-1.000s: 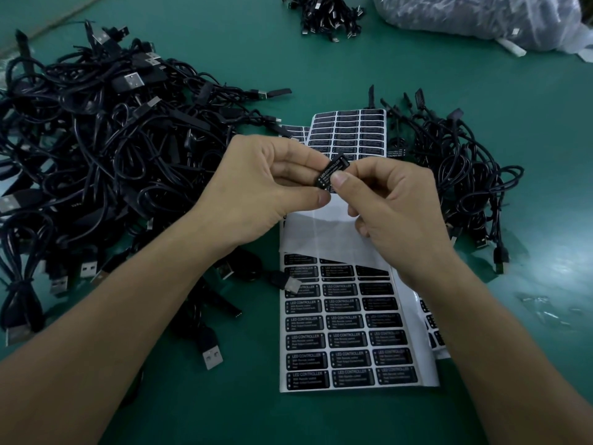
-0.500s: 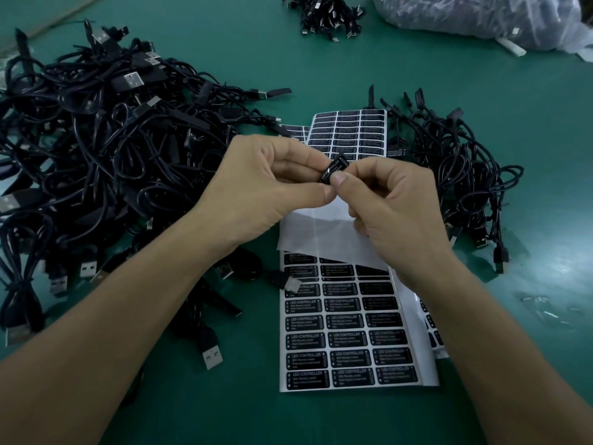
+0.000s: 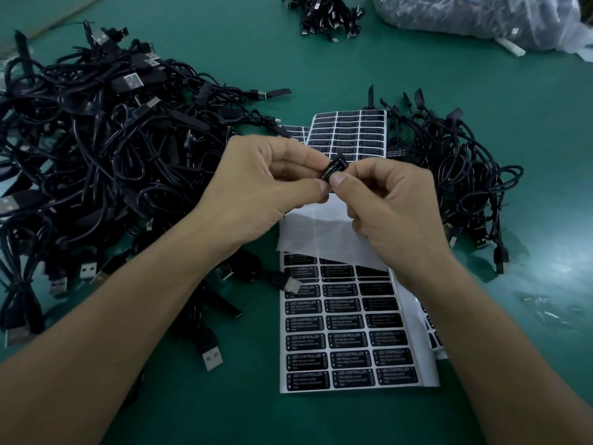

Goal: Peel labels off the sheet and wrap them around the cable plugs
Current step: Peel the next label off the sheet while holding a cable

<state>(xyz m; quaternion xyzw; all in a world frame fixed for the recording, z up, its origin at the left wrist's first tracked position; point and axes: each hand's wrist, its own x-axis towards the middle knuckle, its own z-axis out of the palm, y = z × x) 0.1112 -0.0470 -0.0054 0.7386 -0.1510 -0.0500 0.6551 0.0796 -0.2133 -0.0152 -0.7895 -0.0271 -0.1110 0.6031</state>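
- Head view: the left hand (image 3: 256,187) and the right hand (image 3: 394,213) are meeting above the green table (image 3: 192,412). Both are pinching one small black plug (image 3: 333,168) between thumb and curled fingers.
- A label reading "LED CONTROLLER" is lying round the plug, which is sitting tilted at the thumb tips. Judging by this, the thumbs are pressing the label's edge down so that it sticks all round.
- The hands are holding the plug raised over the label sheet (image 3: 349,342), probably so the next label is within close reach. The plug's own cable is hiding behind the hands.
- The label sheet is lying flat between the forearms. Its near rows are carrying black labels, while its far end is showing bare white backing that is curling up under the hands.
- A second sheet (image 3: 349,130) is lying beyond the hands, full of labels.
- A large cable pile (image 3: 96,162) is lying on the left and a smaller cable heap (image 3: 465,175) on the right. This is likely keeping unlabelled and finished cables apart, though I cannot tell which is which.
- A clear plastic bag (image 3: 481,20) is sitting at the far right edge, holding something dark. I cannot make out its contents. A tied bundle (image 3: 324,14) is lying beside it.
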